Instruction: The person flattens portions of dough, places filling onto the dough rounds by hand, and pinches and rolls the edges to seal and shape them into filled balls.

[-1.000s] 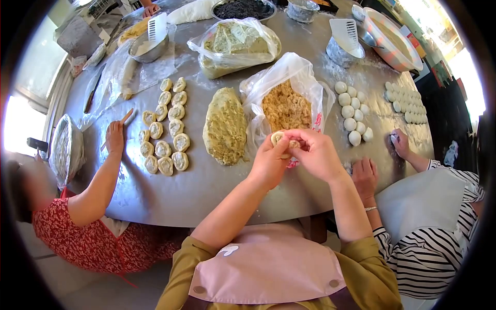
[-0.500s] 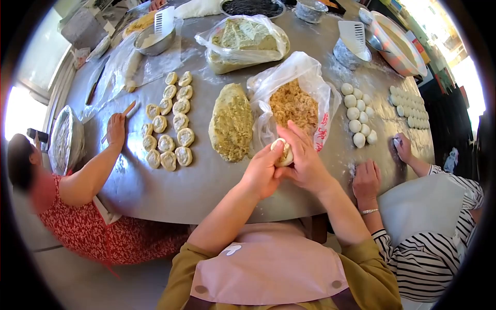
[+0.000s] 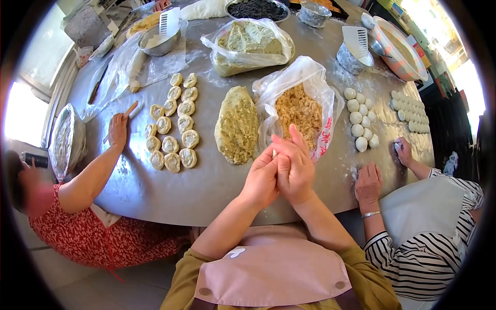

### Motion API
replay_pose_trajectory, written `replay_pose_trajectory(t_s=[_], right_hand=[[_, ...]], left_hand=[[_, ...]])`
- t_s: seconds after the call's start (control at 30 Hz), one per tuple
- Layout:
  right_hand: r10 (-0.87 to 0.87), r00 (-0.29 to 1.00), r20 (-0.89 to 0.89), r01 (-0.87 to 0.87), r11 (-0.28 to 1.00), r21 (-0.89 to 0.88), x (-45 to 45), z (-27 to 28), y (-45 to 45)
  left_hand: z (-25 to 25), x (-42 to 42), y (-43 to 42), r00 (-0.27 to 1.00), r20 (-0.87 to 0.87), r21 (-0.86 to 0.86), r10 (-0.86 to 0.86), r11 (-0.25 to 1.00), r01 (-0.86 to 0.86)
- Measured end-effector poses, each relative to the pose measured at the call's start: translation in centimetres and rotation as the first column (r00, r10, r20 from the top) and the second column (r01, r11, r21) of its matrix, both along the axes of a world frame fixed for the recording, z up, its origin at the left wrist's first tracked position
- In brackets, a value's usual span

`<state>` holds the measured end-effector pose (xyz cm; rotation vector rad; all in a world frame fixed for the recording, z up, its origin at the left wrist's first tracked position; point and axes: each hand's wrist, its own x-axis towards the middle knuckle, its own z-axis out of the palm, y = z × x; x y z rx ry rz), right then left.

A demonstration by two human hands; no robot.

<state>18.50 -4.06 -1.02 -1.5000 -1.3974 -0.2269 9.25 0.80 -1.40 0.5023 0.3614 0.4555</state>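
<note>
My left hand (image 3: 261, 176) and my right hand (image 3: 296, 168) are pressed together over the near part of the metal table, closed around a filled dough piece (image 3: 274, 153). Only a pale sliver of it shows between the fingers. Just beyond my hands, an open plastic bag holds crumbly brown filling (image 3: 298, 111). To its left lies a long greenish-yellow mound of filling (image 3: 236, 126). Farther left, flattened dough rounds (image 3: 170, 144) stand in uneven rows.
At left, a person's hand (image 3: 118, 129) holds a wooden rolling stick. On the right, another person's hands (image 3: 368, 182) rest near smooth dough balls (image 3: 356, 118). Behind are a bag of green filling (image 3: 250, 44), metal bowls (image 3: 315, 14) and a large basin (image 3: 398, 46).
My hands have closed tighter together, hiding most of the dough piece that showed its filling before. The view has shifted slightly. The neighbours' hands stay nearly in place.
</note>
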Motion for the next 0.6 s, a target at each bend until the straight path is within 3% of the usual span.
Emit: replay_pose_trajectory(t_s=[0.07, 0.13, 0.2, 0.27, 0.3, 0.33, 0.37, 0.4, 0.43, 0.57, 0.6], right_hand=[[-0.022, 0.999, 0.031, 0.022, 1.000, -0.017, -0.3, 0.2, 0.2], [0.029, 0.886, -0.462, -0.053, 0.998, -0.039, -0.8, 0.1, 0.3], [0.114, 0.621, -0.775, -0.127, 0.991, 0.044, -0.5, 0.1, 0.3], [0.257, 0.329, -0.909, -0.161, 0.964, 0.214, 0.0, 0.2, 0.4], [0.323, 0.300, -0.898, -0.267, 0.932, 0.246, -0.1, 0.7, 0.0], [0.350, 0.238, -0.906, -0.261, 0.922, 0.287, -0.6, 0.8, -0.1], [0.377, 0.175, -0.909, -0.254, 0.910, 0.328, -1.3, 0.9, 0.0], [0.404, 0.113, -0.908, -0.245, 0.897, 0.369, -1.8, 1.1, -0.1], [0.311, 0.402, -0.861, -0.391, 0.909, 0.146, -1.7, 1.6, -0.6], [0.307, 0.253, -0.917, -0.474, 0.866, 0.159, -1.8, 0.4, -0.8], [0.205, 0.301, -0.931, -0.448, 0.893, 0.051, -1.8, 0.6, -0.9]], left_hand=[[-0.2, 0.0, 0.0, 0.998, -0.025, 0.065, 0.049, 0.997, -0.047], [0.2, 0.2, -0.6, 0.991, -0.069, 0.044, 0.117, 0.993, -0.114], [1.0, 0.6, -1.8, 0.963, -0.065, 0.245, 0.262, 0.939, -0.239], [1.2, 0.5, -1.9, 0.930, -0.049, 0.572, 0.365, 0.773, -0.274], [1.2, -0.1, -1.2, 0.917, -0.035, 0.768, 0.397, 0.598, -0.230], [1.2, -0.4, -0.8, 0.905, -0.014, 0.909, 0.425, 0.382, -0.166], [0.6, -0.4, -0.8, 0.870, -0.036, 0.892, 0.491, 0.409, -0.194], [0.6, -0.5, -0.5, 0.863, -0.015, 0.920, 0.505, 0.344, -0.185], [0.6, -0.8, -0.1, 0.856, 0.006, 0.944, 0.516, 0.279, -0.174], [1.2, -0.8, 0.9, 0.851, 0.089, 0.996, 0.518, -0.037, -0.081], [1.1, -1.0, 0.8, 0.877, 0.046, 0.996, 0.478, 0.044, -0.077]])
